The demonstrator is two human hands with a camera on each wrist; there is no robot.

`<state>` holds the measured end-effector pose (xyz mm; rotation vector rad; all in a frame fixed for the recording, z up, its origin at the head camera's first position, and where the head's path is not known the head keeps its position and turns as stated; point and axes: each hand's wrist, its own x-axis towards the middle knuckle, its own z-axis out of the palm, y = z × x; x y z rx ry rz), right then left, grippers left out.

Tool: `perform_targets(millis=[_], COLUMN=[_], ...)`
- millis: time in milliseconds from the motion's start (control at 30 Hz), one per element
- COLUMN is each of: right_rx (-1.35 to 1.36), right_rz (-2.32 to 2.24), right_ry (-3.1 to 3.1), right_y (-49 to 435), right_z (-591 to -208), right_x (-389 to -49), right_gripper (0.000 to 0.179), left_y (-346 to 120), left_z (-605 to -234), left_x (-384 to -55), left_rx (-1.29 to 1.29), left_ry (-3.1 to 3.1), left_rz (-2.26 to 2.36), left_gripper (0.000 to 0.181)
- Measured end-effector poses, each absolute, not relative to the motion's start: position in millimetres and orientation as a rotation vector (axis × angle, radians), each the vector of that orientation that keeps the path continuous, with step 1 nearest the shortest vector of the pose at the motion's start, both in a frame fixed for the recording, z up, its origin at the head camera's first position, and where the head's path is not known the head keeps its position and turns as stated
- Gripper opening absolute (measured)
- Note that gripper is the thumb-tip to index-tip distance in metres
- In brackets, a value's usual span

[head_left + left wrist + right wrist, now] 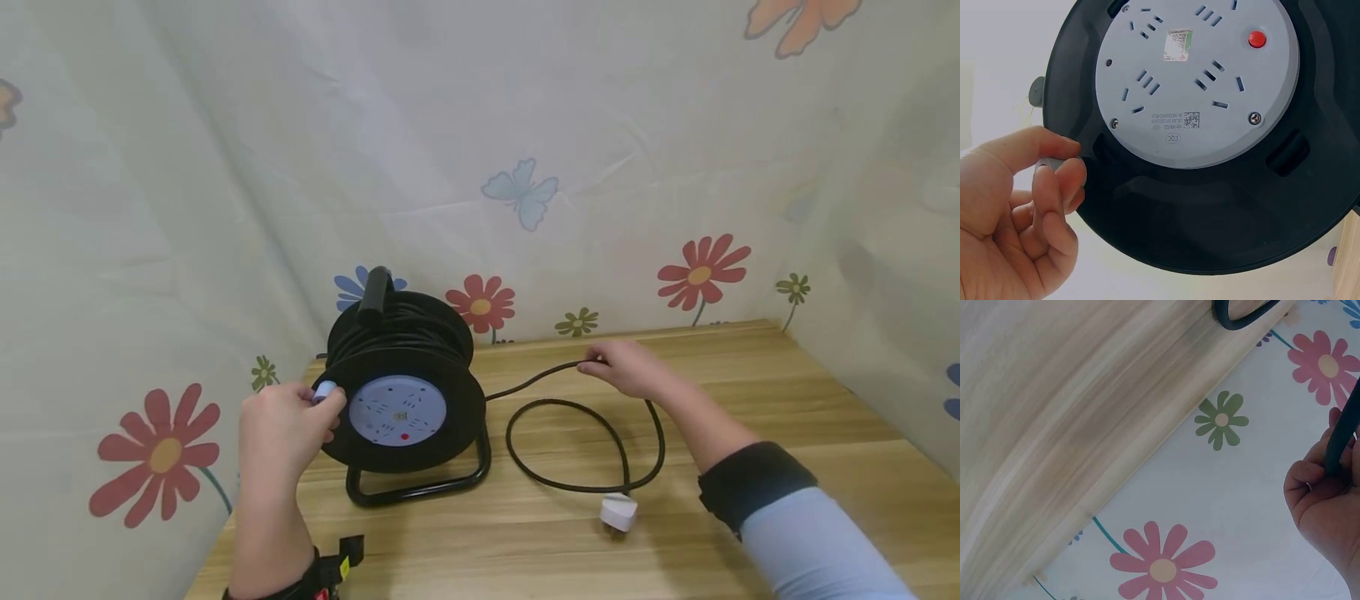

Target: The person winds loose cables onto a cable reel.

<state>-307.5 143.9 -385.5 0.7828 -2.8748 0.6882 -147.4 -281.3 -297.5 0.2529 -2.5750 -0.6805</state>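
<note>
A black cable reel (405, 367) with a pale blue-grey socket face (1197, 81) stands upright on its tubular frame, much cable wound on its drum. My left hand (288, 429) pinches the small grey crank knob (324, 390) at the reel's left rim; in the left wrist view the fingers mostly cover it. To the right of the reel, my right hand (626, 368) grips the black cable (536, 379), which runs from the drum into the fingers. Past that hand the cable loops on the table and ends at a white plug (618, 512).
The wooden table (525, 550) carries the reel and the loose cable loop. A pale curtain (420, 108) printed with flowers and butterflies hangs behind and along both sides. The reel's black carrying handle (375, 296) sticks up at the top.
</note>
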Motion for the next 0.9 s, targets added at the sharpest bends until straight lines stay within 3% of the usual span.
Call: perform_targets(millis=[333,600,900], right_rx=[0.633,0.618,0.420], right_rz=[0.464,0.441,0.279], right_ry=[-2.906,-2.908,-2.995], right_y=[164,195,217], right_z=[-375,-368,-361], right_x=[-311,-314,-311], right_gripper=[0.037,0.044,0.053], left_y=[-281,-281,-283], left_z=[-297,-296,-296], left_x=[-147,-148,-147], left_rx=[0.242,0.271,0.267], left_ry=[-2.587,-2.587,-2.596], left_rz=[-0.677,-0.703,-0.703], left_gripper=[0.033,0.032,0.033])
